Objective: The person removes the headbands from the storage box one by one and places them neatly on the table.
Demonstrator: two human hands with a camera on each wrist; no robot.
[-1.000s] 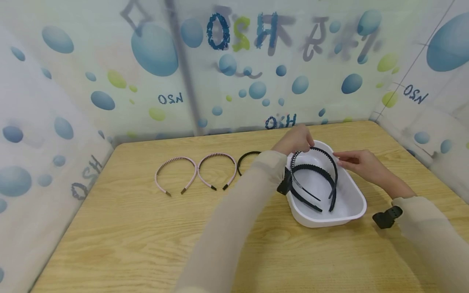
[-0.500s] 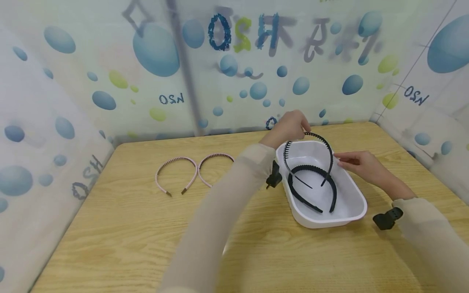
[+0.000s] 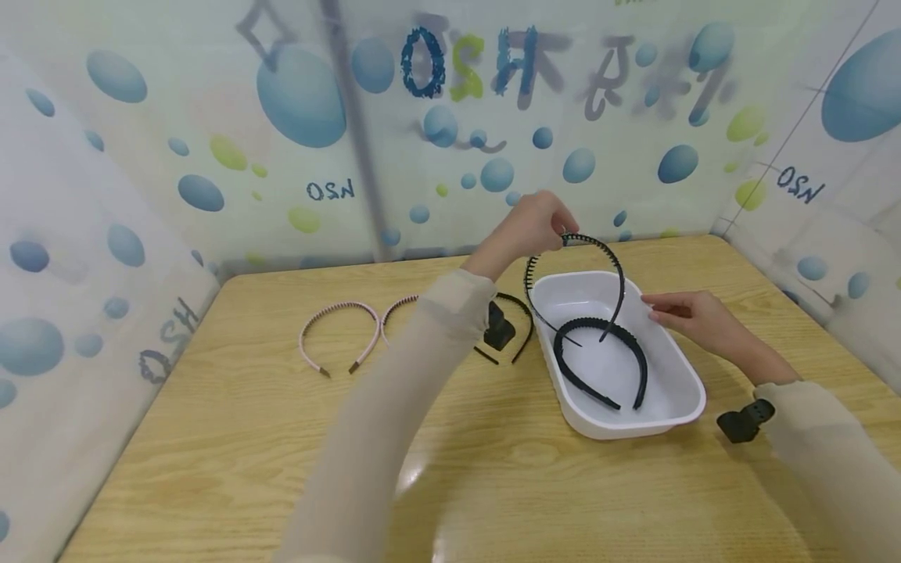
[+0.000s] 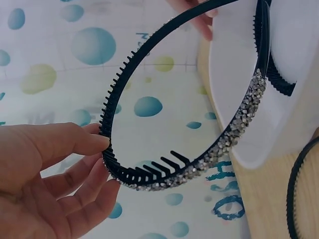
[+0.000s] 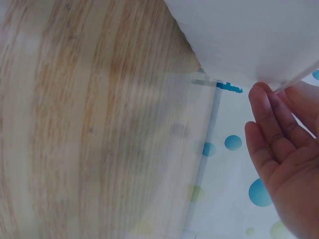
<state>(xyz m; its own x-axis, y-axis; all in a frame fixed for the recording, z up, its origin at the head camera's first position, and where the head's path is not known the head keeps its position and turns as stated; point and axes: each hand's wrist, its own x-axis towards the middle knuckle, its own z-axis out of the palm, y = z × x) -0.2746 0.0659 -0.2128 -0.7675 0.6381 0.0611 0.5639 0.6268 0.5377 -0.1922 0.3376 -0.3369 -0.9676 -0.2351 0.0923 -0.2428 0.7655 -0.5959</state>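
Note:
My left hand (image 3: 538, 223) pinches the top of a black toothed headband (image 4: 239, 119) between thumb and fingers. Glittering silver stones cover part of its outer side. The band hangs over the back left of a white plastic tub (image 3: 669, 395), its ends pointing down toward the inside. Within the tub lies another black headband (image 3: 598, 322), thicker, with a ridged inner edge. At the tub's right rim my right hand (image 3: 700, 313) holds the edge. In the right wrist view, the fingers of that hand (image 5: 284, 144) lie against the tub's outer wall, thumb at the rim.
Left of the tub, a black headband (image 3: 529, 324) lies on the wooden table (image 3: 211, 438), partly behind the left wrist. Farther left are two pink headbands, one in full view (image 3: 345, 303), the other (image 3: 400, 302) mostly behind the left sleeve. A patterned curtain (image 3: 436, 203) stands behind.
My left hand has lifted the stone-covered headband up and to the left, out from over the thicker headband. The right hand has stayed at the tub's rim.

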